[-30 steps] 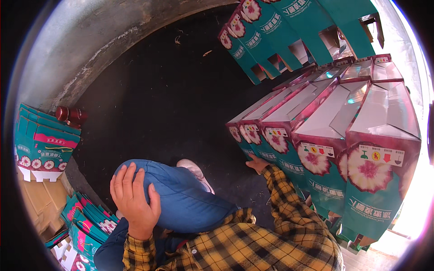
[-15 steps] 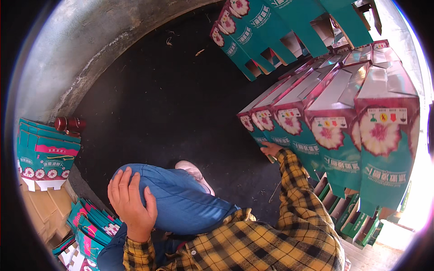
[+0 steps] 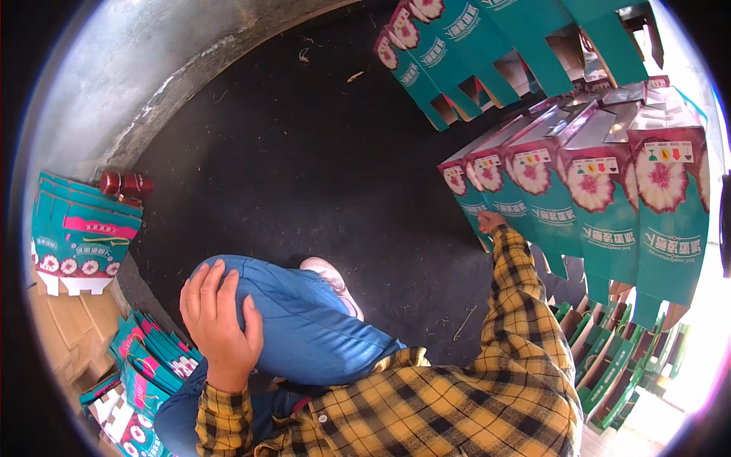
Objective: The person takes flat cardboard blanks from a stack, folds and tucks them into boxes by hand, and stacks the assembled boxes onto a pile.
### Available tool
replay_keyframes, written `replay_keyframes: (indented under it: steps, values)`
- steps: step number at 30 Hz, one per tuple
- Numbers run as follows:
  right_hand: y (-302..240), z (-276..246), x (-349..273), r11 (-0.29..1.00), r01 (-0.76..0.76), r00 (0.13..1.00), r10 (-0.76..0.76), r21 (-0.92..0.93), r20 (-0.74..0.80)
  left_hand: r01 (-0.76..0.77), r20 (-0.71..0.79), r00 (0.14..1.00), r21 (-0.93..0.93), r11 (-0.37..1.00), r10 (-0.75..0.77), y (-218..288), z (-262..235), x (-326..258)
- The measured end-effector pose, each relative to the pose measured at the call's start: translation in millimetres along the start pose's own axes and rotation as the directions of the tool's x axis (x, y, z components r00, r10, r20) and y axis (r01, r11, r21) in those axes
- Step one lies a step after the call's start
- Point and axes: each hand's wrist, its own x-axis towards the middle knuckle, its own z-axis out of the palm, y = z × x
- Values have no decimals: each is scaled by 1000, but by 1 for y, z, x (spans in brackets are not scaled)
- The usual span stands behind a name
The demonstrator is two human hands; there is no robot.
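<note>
My left hand (image 3: 218,323) lies flat on my raised knee in blue jeans (image 3: 293,316), its fingers stretched and holding nothing. My right arm reaches out to the right. My right hand (image 3: 491,222) is curled against the lower edge of the leftmost green carton (image 3: 475,199), its fingertips partly hidden by it. That carton stands at the end of a row of tall green and purple cartons (image 3: 598,206) printed with pale round slices. The row leans close together, with folded flaps on top and narrow tabs hanging below.
Behind stands another row of green cartons (image 3: 487,46) with cut-out lower ends. Flat green folded boxes (image 3: 620,365) lie under the near row. At left are stacked printed cartons (image 3: 85,236), a dark red bottle (image 3: 126,183) and bundled green sleeves (image 3: 148,362). A concrete wall (image 3: 129,91) curves around the dark floor.
My right hand and the near row of cartons have shifted away and to the right, uncovering more of the flat boxes below. The view has moved slightly. My left hand stays on the knee.
</note>
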Motion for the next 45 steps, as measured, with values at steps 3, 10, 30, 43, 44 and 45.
replay_keyframes:
  steps: [3,10,30,43,44,45]
  values:
    - [-8,25,10,987,20,991,-41,-161,-127,3,14,1000,10,1000,-4,-17,-11,-9]
    - [-11,22,-7,925,-173,955,73,-338,-288,9,-8,1000,17,1000,-9,-8,-29,-3]
    - [-522,170,-262,502,826,468,-865,257,183,175,-170,964,-182,968,-206,5,-88,-83]
    - [-669,269,-450,-374,849,-210,-887,-374,410,-204,-185,11,-963,179,-983,-125,-272,-427]
    - [-669,270,-452,-351,848,-178,-894,-397,411,-215,-67,-90,-973,85,-994,-150,-235,-465]
    - [-669,271,-452,-348,846,-175,-897,-403,406,-237,55,-186,-971,-10,-981,-175,-198,-498]
